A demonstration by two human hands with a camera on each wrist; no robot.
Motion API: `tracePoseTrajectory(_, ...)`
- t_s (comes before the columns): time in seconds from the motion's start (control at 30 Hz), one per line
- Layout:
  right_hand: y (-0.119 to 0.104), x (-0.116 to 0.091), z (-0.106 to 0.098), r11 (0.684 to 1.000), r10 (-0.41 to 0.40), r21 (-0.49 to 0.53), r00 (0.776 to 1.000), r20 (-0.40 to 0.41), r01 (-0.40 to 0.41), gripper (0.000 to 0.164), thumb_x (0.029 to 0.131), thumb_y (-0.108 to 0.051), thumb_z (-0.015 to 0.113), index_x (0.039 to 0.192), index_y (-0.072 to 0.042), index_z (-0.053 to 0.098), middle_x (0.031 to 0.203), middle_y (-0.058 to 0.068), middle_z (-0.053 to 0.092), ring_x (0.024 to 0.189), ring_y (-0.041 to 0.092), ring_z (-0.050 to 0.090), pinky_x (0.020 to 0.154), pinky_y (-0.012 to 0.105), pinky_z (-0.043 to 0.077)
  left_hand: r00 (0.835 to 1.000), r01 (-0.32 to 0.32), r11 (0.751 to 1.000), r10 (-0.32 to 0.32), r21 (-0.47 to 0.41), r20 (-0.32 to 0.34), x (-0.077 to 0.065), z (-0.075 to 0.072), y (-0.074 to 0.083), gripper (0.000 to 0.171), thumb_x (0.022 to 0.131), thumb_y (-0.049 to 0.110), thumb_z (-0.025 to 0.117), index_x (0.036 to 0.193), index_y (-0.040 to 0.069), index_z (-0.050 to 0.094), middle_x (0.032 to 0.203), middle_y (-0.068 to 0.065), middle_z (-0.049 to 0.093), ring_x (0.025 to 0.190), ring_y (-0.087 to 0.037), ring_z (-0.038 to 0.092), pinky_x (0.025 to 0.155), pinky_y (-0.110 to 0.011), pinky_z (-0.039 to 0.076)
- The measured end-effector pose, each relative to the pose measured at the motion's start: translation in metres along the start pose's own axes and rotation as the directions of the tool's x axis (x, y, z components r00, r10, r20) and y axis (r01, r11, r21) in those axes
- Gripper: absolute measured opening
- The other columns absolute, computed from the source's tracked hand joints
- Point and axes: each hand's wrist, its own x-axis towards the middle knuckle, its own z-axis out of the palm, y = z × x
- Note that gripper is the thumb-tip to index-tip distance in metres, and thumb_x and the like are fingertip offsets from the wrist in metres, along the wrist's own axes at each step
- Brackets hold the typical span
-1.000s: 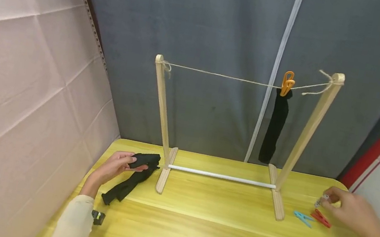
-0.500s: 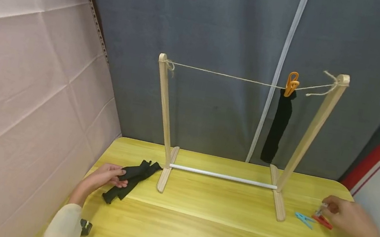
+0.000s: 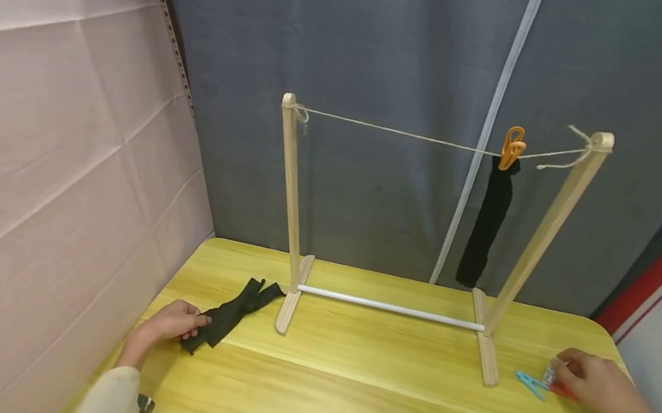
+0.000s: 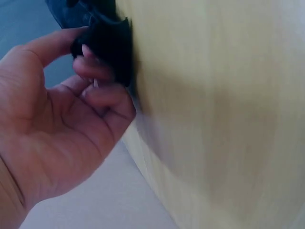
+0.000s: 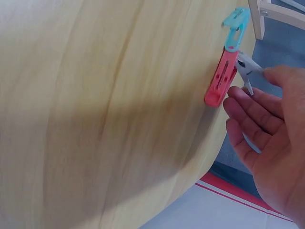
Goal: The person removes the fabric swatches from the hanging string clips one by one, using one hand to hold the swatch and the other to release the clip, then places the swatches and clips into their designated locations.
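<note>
My left hand (image 3: 173, 321) pinches the near end of a black sock (image 3: 229, 313) that lies on the table beside the rack's left foot. It seems to be one of two dark pieces lying crossed. In the left wrist view, fingers curl at the dark cloth (image 4: 107, 47). At the far right, my right hand (image 3: 598, 384) holds a pale grey clothespin (image 5: 249, 67) between thumb and fingers. Just under it lie a red clothespin (image 5: 222, 78) and a light blue clothespin (image 3: 530, 383), end to end. Another black sock (image 3: 487, 224) hangs from the string under an orange clip (image 3: 513, 149).
A wooden rack (image 3: 551, 230) stands at the back of the yellow table (image 3: 365, 400), with a string (image 3: 395, 131) between its posts and a white rod (image 3: 389, 307) low down. Pale cloth (image 3: 47, 190) walls the left side; a grey curtain (image 3: 392, 64) hangs behind.
My left hand has lowered the sock to the table and slid toward its near end. The right hand has sunk slightly, bringing the pale clothespin down by the red one.
</note>
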Motion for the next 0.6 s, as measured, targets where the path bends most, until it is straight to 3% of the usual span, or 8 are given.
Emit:
tracePoseTrajectory(0.2, 0.001, -0.002, 0.012, 1.0, -0.013, 0.009, 1.0, 0.028, 0.013, 0.027, 0.105, -0.029, 0.067, 0.107, -0.003, 0.074, 0.089, -0.001, 0.076, 0.074, 0.01, 0.066, 0.063, 0.032, 0.055, 0.994, 0.051, 0.991, -0.039, 0.127, -0.097, 0.001, 0.003, -0.002, 0.049, 0.096, 0.038, 0.074, 0.058, 0.018, 0.051, 0.054, 0.006, 0.045, 0.051, -0.011, 0.037, 0.05, -0.023, 0.034)
tracePoseTrajectory(0.37, 0.001, -0.003, 0.016, 1.0, -0.027, -0.002, 1.0, -0.009, 0.027, 0.025, 0.101, -0.028, 0.072, 0.104, -0.004, 0.075, 0.09, 0.002, 0.075, 0.08, 0.017, 0.067, 0.065, 0.038, 0.056, 0.987, 0.075, 0.984, -0.052, 0.158, -0.149, -0.002, 0.002, 0.002, 0.052, 0.093, 0.042, 0.077, 0.056, 0.02, 0.046, 0.053, 0.007, 0.037, 0.05, -0.012, 0.035, 0.049, -0.024, 0.032)
tracePoseTrajectory(0.6, 0.0, -0.002, 0.02, 0.999, -0.039, -0.021, 0.998, -0.048, 0.039, 0.028, 0.1, -0.03, 0.075, 0.104, -0.003, 0.075, 0.084, -0.002, 0.068, 0.072, 0.008, 0.055, 0.06, 0.03, 0.048, 0.97, 0.068, 0.978, -0.018, 0.199, -0.241, -0.01, -0.007, 0.01, 0.04, 0.094, 0.043, 0.077, 0.077, 0.009, 0.067, 0.061, 0.002, 0.055, 0.062, -0.017, 0.054, 0.056, -0.029, 0.043)
